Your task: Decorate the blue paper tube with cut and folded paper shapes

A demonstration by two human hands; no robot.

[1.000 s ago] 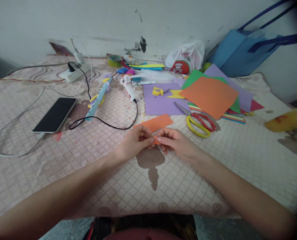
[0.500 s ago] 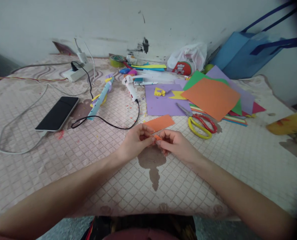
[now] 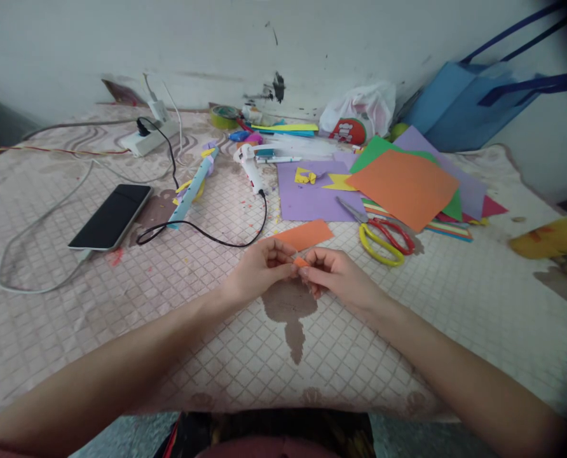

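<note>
Between my fingertips is a small piece of orange paper (image 3: 301,262), mostly covered by the fingers. My left hand (image 3: 263,269) pinches it from the left, and my right hand (image 3: 332,270) pinches it from the right. Just beyond the hands an orange paper strip (image 3: 307,235) lies flat, its near left end hidden behind my left hand. Scissors (image 3: 381,236) with red and yellow handles rest to the right of my right hand, their blades pointing away to the left.
A white glue gun (image 3: 250,168) with a black cord lies beyond the hands. Coloured paper sheets (image 3: 407,184) are piled at the right. A phone (image 3: 110,217) on a charging cable lies left, near a power strip (image 3: 149,138). A blue bag (image 3: 464,102) stands at the back right.
Both hands stay in nearly the same place. The small orange paper has shifted slightly between the fingertips, and a little more of its face shows.
</note>
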